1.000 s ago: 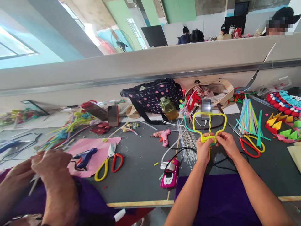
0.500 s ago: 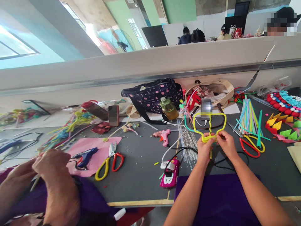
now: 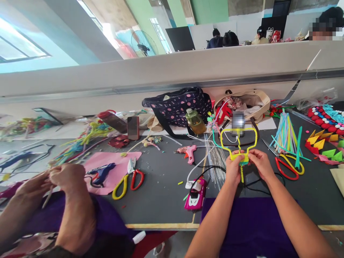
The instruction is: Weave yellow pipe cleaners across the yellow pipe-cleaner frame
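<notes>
My left hand [image 3: 233,168] pinches a yellow pipe-cleaner frame [image 3: 245,157] at its lower band. The frame has a wide rounded loop, a twisted stem up the middle and a short twisted tail below. A bit of teal shows under the band. At the band's right end, the fingertips of my right hand [image 3: 259,163] are closed on the same frame. Right of my hands lie scissors [image 3: 288,167] with red and yellow handles, beside a bundle of pastel pipe cleaners [image 3: 285,134]. Thin metal wires [image 3: 215,161] lie to the left.
A pink glue gun [image 3: 189,153] and a magenta power strip [image 3: 197,197] with cables are left of the wires. Further left, a co-worker's hands [image 3: 63,177] work near a blue glue gun [image 3: 102,173] and pliers [image 3: 131,175]. Bags [image 3: 180,107] and a bottle [image 3: 195,122] stand behind.
The view has shifted slightly. My left fingers have moved on the yellow band, so more of it and the teal bit show. My right hand stays at its right end.
</notes>
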### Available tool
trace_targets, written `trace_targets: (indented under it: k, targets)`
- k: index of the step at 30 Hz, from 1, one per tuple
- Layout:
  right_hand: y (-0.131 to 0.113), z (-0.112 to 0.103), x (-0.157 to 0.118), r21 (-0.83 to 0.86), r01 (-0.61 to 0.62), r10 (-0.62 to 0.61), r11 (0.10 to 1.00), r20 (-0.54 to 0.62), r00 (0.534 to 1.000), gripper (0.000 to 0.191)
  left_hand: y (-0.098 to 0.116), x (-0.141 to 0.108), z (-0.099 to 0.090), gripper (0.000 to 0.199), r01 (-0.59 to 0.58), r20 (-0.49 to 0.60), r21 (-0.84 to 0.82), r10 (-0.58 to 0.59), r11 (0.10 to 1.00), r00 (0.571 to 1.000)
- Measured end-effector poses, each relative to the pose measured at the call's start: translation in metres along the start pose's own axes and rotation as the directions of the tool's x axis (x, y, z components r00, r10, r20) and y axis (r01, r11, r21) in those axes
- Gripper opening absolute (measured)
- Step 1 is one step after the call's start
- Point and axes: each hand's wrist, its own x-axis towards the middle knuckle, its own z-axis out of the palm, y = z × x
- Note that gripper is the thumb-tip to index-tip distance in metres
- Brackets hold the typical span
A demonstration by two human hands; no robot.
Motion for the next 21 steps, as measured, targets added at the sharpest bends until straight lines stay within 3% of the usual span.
trace_targets:
  k: [6, 16, 21]
  targets:
    - [-0.0019, 0.0004, -0.0003, -0.041, 0.031, -0.031, 0.999, -0.01, 0.999, 0.017, -0.0001, -0.0018, 0.001, 0.028, -0.069, -0.001, 0.069, 0.07, 0.995, 0.998]
    - [-0.0018, 0.0019, -0.0023, -0.251, 0.169, -0.201, 0.953, -0.108, 0.974, 0.012, -0.0037, -0.0041, 0.0011, 0.019, -0.188, 0.011, 0.195, 0.189, 0.963, 0.982]
    - [-0.0054, 0.0037, -0.0035, -0.18, 0.152, -0.166, 0.972, -0.066, 0.984, 0.014, -0.0022, -0.0003, -0.0014, 0.02, -0.09, 0.001, 0.062, 0.09, 0.994, 0.996]
